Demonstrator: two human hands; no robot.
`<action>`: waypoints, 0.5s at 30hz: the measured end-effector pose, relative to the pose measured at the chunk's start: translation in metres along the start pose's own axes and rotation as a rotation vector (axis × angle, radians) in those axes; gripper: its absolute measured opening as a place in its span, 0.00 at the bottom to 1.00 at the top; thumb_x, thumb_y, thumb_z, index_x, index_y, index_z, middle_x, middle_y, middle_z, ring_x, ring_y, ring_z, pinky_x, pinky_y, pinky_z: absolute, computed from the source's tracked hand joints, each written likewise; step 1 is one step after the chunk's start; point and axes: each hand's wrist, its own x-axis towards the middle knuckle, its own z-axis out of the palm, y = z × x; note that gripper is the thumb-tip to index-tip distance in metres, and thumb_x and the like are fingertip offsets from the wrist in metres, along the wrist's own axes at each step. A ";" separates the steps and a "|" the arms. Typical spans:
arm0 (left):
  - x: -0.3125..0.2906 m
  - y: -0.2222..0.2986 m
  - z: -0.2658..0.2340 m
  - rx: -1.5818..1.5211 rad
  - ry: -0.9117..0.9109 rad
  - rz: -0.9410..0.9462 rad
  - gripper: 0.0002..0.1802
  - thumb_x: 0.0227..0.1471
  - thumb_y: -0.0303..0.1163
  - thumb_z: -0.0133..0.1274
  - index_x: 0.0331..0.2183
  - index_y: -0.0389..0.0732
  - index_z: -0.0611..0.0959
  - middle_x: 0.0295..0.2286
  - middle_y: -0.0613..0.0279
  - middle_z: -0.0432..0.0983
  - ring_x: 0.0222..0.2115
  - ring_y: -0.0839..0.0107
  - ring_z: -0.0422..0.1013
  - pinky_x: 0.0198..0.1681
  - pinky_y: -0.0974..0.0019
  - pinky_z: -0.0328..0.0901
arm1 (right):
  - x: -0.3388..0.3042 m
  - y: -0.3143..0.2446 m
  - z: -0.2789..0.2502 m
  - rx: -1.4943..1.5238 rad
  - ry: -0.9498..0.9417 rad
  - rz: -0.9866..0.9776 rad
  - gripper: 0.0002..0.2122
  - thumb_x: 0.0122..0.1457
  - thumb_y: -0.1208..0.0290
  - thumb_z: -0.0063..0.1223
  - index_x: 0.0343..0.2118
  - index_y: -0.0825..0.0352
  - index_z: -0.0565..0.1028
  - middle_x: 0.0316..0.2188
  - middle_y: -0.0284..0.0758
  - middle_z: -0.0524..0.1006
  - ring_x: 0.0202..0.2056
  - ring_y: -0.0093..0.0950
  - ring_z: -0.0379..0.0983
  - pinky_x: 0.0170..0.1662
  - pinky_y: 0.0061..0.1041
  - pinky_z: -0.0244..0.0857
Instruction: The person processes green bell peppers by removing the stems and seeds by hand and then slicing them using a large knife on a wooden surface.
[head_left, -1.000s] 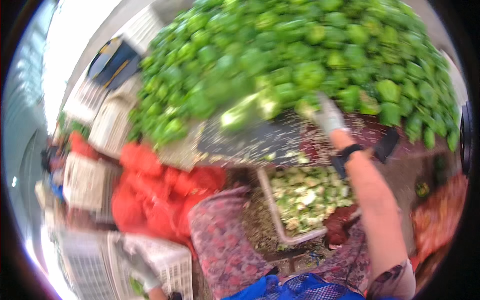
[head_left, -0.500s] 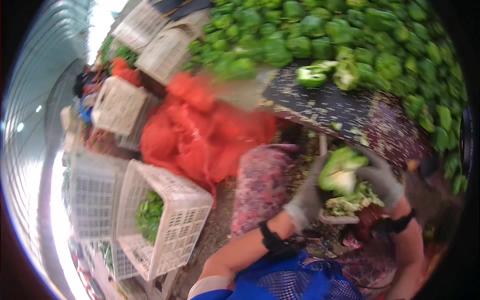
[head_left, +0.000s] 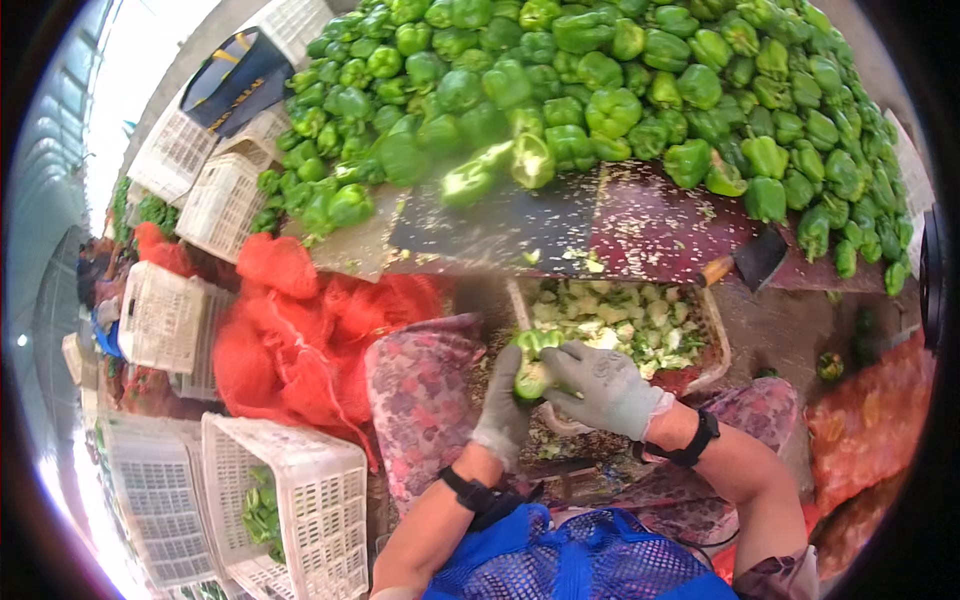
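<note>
Farthest left of the fingers is 1 white slatted crate (head_left: 325,520) with green produce (head_left: 262,515) inside. Nearer, left of and slightly beyond the fingertips, red mesh sacking (head_left: 290,350) is heaped up. Ahead of the fingers, past the lap, a dark mat (head_left: 480,235) strewn with pale seeds covers part of the work table; 2 opened peppers (head_left: 532,160) lie at its far edge.

The left hand (head_left: 508,405), gloved in grey, has its fingers clamped on 1 cut green pepper (head_left: 537,370), which sits between the 2 hands. The gloved right hand (head_left: 610,385) has bent fingers touching the pepper's right side; whether they pinch it, I cannot tell.

Just beyond the right fingers is a pale tray (head_left: 520,308) of pepper scraps (head_left: 650,335). Far beyond both hands spreads a large pile of whole green peppers (head_left: 665,50). Right of and beyond the right fingers, a broad-bladed knife (head_left: 762,258) with a wooden handle lies at the table's near edge. Farthest right is a filled orange-red mesh sack (head_left: 865,430).
</note>
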 end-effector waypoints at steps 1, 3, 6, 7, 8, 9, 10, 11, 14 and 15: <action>0.004 -0.005 -0.004 0.055 0.029 0.047 0.26 0.58 0.49 0.49 0.51 0.42 0.74 0.47 0.61 0.74 0.48 0.67 0.70 0.56 0.61 0.62 | 0.000 0.001 0.000 0.019 -0.071 0.065 0.21 0.56 0.59 0.53 0.49 0.64 0.68 0.37 0.39 0.72 0.33 0.38 0.76 0.34 0.34 0.71; 0.016 -0.015 -0.005 0.207 0.112 0.115 0.24 0.56 0.46 0.53 0.50 0.43 0.74 0.44 0.62 0.74 0.46 0.68 0.70 0.54 0.62 0.62 | -0.002 0.009 0.006 0.083 -0.069 0.080 0.23 0.55 0.61 0.54 0.52 0.64 0.67 0.41 0.42 0.73 0.35 0.39 0.77 0.36 0.33 0.71; 0.020 -0.018 0.006 0.312 0.205 0.152 0.28 0.52 0.43 0.58 0.51 0.44 0.71 0.43 0.62 0.71 0.46 0.70 0.68 0.51 0.64 0.63 | -0.006 0.022 0.011 0.307 -0.054 0.155 0.26 0.52 0.68 0.57 0.55 0.66 0.66 0.45 0.43 0.73 0.38 0.34 0.77 0.39 0.30 0.72; 0.020 -0.018 0.007 0.303 0.216 0.164 0.30 0.51 0.43 0.59 0.52 0.44 0.70 0.44 0.62 0.70 0.46 0.70 0.67 0.51 0.65 0.63 | 0.000 0.017 0.009 0.424 -0.094 0.258 0.26 0.51 0.71 0.58 0.54 0.66 0.67 0.45 0.42 0.74 0.38 0.31 0.77 0.39 0.28 0.71; 0.020 -0.019 0.004 0.277 0.210 0.167 0.31 0.50 0.43 0.60 0.53 0.44 0.69 0.44 0.62 0.70 0.46 0.70 0.67 0.50 0.65 0.63 | 0.004 0.013 0.006 0.539 -0.138 0.353 0.26 0.49 0.72 0.59 0.54 0.67 0.68 0.44 0.40 0.74 0.37 0.28 0.76 0.39 0.26 0.71; 0.020 -0.017 0.000 0.250 0.210 0.175 0.32 0.50 0.43 0.60 0.53 0.44 0.68 0.45 0.62 0.69 0.46 0.70 0.67 0.50 0.66 0.63 | 0.011 0.007 0.005 0.650 -0.178 0.449 0.26 0.48 0.74 0.60 0.53 0.68 0.69 0.43 0.39 0.74 0.36 0.25 0.75 0.38 0.24 0.70; 0.019 -0.017 -0.001 0.235 0.211 0.161 0.31 0.50 0.43 0.60 0.53 0.44 0.68 0.45 0.62 0.70 0.46 0.70 0.67 0.50 0.66 0.63 | 0.009 0.012 0.009 0.697 -0.169 0.465 0.25 0.47 0.74 0.62 0.51 0.68 0.70 0.42 0.37 0.74 0.35 0.22 0.74 0.38 0.22 0.70; 0.019 -0.019 -0.005 0.231 0.197 0.146 0.31 0.50 0.43 0.60 0.52 0.43 0.69 0.44 0.63 0.70 0.46 0.70 0.67 0.50 0.66 0.63 | 0.007 0.018 0.016 0.682 -0.144 0.406 0.25 0.46 0.73 0.63 0.50 0.69 0.72 0.42 0.36 0.74 0.33 0.22 0.73 0.37 0.21 0.69; 0.021 -0.021 -0.019 0.151 0.155 0.108 0.30 0.51 0.43 0.60 0.52 0.42 0.70 0.43 0.63 0.71 0.46 0.71 0.68 0.49 0.66 0.64 | 0.009 0.021 0.023 0.521 -0.155 0.299 0.26 0.44 0.68 0.65 0.49 0.67 0.73 0.37 0.36 0.73 0.33 0.26 0.73 0.38 0.25 0.69; 0.022 -0.021 -0.023 0.147 0.148 0.074 0.30 0.51 0.43 0.60 0.52 0.42 0.70 0.43 0.63 0.71 0.46 0.71 0.68 0.49 0.66 0.64 | 0.011 0.017 0.021 0.520 -0.159 0.286 0.26 0.44 0.68 0.65 0.49 0.67 0.73 0.37 0.36 0.73 0.33 0.26 0.73 0.38 0.25 0.69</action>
